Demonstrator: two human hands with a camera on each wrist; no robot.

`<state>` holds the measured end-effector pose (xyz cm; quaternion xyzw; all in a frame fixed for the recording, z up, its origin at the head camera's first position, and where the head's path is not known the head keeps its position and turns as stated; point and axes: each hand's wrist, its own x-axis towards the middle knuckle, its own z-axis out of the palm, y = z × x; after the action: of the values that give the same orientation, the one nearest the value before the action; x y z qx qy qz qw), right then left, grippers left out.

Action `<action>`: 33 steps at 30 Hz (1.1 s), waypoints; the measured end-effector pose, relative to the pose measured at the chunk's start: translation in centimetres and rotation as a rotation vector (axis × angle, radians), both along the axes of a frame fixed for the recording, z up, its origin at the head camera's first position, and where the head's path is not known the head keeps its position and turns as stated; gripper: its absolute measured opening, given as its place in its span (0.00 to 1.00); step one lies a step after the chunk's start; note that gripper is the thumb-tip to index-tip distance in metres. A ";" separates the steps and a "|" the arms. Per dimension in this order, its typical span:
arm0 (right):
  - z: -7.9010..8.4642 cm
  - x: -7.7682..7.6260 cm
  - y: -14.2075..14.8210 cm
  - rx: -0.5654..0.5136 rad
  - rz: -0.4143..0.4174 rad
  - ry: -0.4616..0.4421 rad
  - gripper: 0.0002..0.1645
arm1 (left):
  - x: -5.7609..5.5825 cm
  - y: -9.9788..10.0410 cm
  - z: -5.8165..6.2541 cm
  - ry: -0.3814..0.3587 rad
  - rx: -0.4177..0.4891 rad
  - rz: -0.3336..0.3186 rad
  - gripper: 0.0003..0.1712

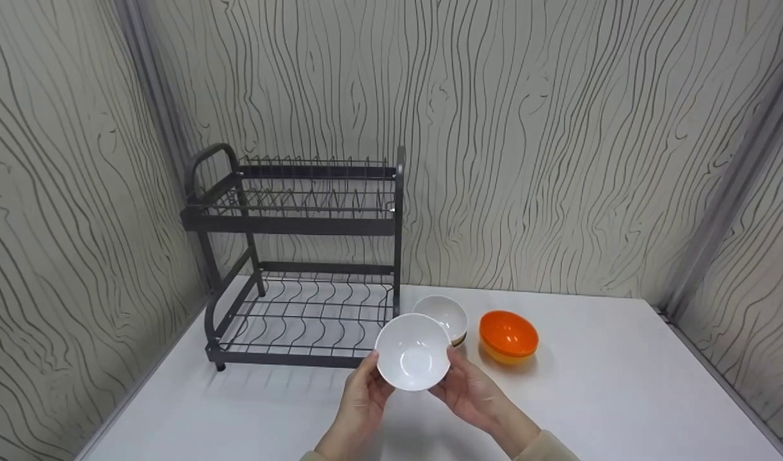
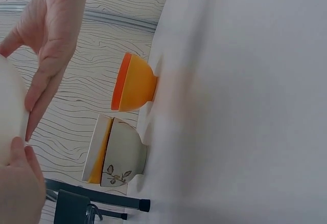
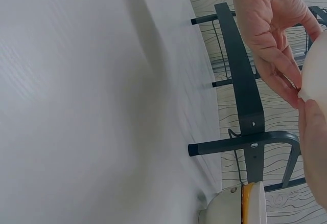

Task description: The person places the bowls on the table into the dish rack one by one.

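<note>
White and glossy, a round bowl [image 1: 413, 352] sits above the smooth white table [image 1: 628, 384], gripped at opposite sides by the left hand [image 1: 363, 397] and right hand [image 1: 471, 392], near a dark metal two-tier rack [image 1: 295, 225].

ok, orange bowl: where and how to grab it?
Likely best by the right rim of the orange bowl, coming from above and right: it sits mouth up with its rim exposed, bare table lies on that side, and the bowl stack stands close on its left.
</note>
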<state>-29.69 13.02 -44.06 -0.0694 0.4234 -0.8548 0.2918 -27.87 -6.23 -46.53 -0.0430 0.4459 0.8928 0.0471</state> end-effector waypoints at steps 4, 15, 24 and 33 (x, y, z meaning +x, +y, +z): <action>-0.1 0.1 -0.1 0.013 -0.010 0.001 0.40 | 0.0 -0.1 0.0 0.004 -0.007 -0.006 0.22; 0.0 0.2 -0.7 0.057 -0.027 0.063 0.39 | -0.1 -0.8 -0.3 0.033 -0.043 0.006 0.26; 0.7 -0.2 -1.5 0.085 -0.114 0.111 0.43 | -0.2 -2.0 -0.4 0.086 -0.198 0.144 0.24; 1.4 -0.4 -2.5 0.170 -0.251 0.218 0.38 | -1.3 -3.7 -1.8 0.260 -1.045 0.517 0.08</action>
<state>-30.05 10.53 -42.61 -0.0832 0.5284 -0.8332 0.1401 -29.18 -9.90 -48.33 -0.0581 0.8034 0.5354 -0.2541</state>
